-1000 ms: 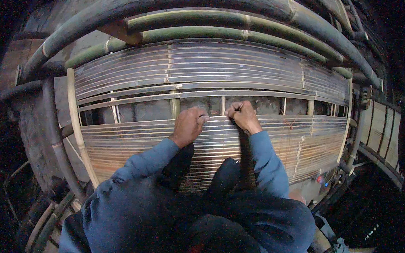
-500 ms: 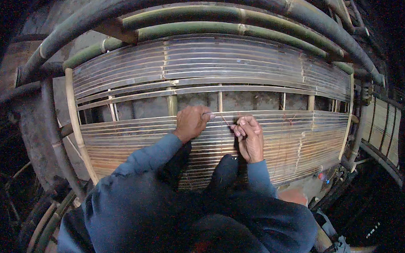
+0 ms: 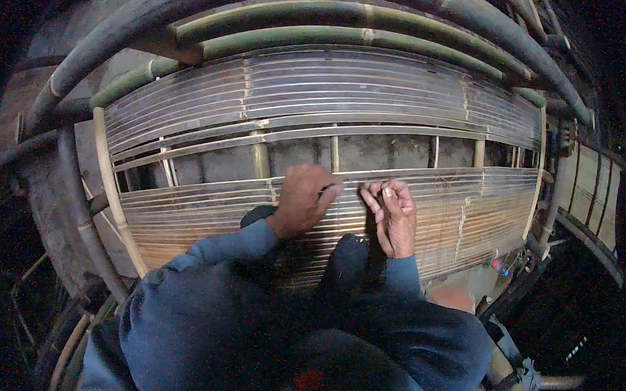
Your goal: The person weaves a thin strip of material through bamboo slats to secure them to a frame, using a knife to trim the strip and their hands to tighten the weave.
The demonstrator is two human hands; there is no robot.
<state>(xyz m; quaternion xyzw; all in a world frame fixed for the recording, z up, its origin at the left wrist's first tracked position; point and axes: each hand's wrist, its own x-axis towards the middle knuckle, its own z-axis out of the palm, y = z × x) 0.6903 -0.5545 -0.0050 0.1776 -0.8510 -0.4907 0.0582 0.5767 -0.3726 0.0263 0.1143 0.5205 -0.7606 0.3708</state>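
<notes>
A wide panel of thin, pale bamboo slats stretches before me, its slats running left to right. Over its near section, just below an open gap, my left hand is curled closed, thumb against the fingers. Something dark shows at its fingertips, too small to name. A little to the right, my right hand pinches with thumb and forefinger, palm turned partly up. The thin, reddish string seen between the hands a moment ago is hardly visible now. Small reddish ties sit on the slats farther right.
Thick bamboo poles cross beyond the panel, and upright end poles bound it. My dark-covered foot rests over the near slats. Another slatted panel stands at right. A small red and blue object lies near the right corner.
My left hand has turned slightly and come a little toward me. My right hand has shifted slightly right. The string between them has almost disappeared from sight.
</notes>
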